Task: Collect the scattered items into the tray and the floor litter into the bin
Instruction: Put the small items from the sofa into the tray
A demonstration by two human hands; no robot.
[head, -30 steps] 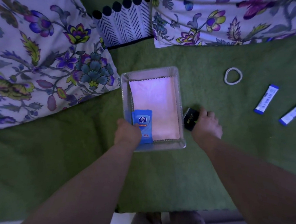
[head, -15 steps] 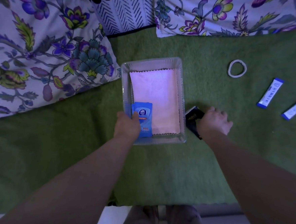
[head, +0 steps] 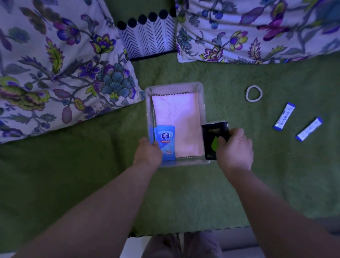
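Tilting the black packet inward, gripped in the right hand's curled fingers over the tray's right rim, should land it flat on the pink cloth beside the blue tissue pack (the left hand pinches that pack's near end inside the tray). Nothing blocks the drop. The hair tie, left sachet and right sachet lie well apart on the green cover.

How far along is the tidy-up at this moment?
Done: a pink cloth lies in the tray. In hand: the left hand holds a blue pack at the tray's near end, and the right hand holds a black pack over the tray's right rim. Left: a hair tie and two sachets lie on the green cover. No bin or floor litter is in view.
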